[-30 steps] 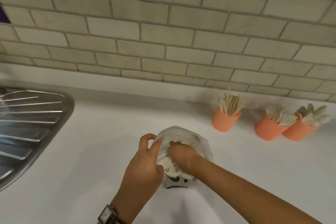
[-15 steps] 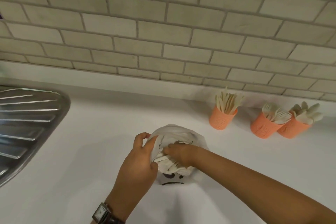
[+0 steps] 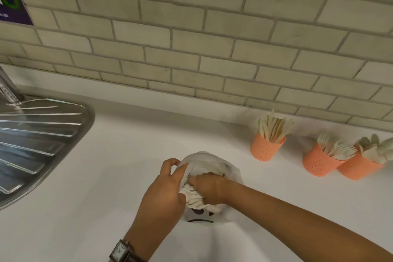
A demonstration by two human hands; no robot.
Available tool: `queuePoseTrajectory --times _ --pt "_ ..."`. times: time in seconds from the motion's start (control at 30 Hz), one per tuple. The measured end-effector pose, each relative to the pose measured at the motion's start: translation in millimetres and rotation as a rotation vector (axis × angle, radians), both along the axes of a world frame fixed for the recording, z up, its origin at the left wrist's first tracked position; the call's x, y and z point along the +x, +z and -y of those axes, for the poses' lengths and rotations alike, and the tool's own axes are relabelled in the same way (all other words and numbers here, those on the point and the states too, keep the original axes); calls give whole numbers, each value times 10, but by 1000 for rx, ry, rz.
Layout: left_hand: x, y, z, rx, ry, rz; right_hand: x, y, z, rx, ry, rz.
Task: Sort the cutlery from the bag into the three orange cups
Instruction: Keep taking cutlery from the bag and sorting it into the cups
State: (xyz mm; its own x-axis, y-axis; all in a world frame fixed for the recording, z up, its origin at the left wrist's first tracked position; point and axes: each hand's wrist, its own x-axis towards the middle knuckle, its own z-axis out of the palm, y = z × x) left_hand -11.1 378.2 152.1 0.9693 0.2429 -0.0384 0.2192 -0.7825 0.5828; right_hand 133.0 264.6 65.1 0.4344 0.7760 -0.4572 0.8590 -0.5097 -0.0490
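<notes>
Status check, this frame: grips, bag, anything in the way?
Left grip pinches bag rim. Right grip inside, curled on cutlery bundle. Knife cup, fork cup, spoon cup part filled. Nothing between bag and cups.

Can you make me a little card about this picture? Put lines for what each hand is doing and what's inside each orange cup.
Left hand: holds the rim of the bag open
Right hand: in the bag's mouth, curled round a bunch of white cutlery
Left cup: knives, standing up
Middle cup: forks
Right cup: spoons; it touches the middle cup
Place: white counter, metal drainer on the left
</notes>
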Motion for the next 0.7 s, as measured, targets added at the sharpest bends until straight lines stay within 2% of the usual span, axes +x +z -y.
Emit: queuePoseTrajectory --times 0.17,0.3,0.43,0.53,0.7 --pt "-9 27 -2 73 43 -10 7 3 -48 -114 4 73" --pt "-65 69 -161 168 92 -5 9 101 49 56 -85 -115" --pt "-90 68 -308 212 102 -52 26 372 131 153 -191 -407" --pt "-81 110 -337 256 45 -93 48 601 177 170 -144 -357" --pt "-131 189 -335 198 -158 -142 82 949 130 5 -102 -310"
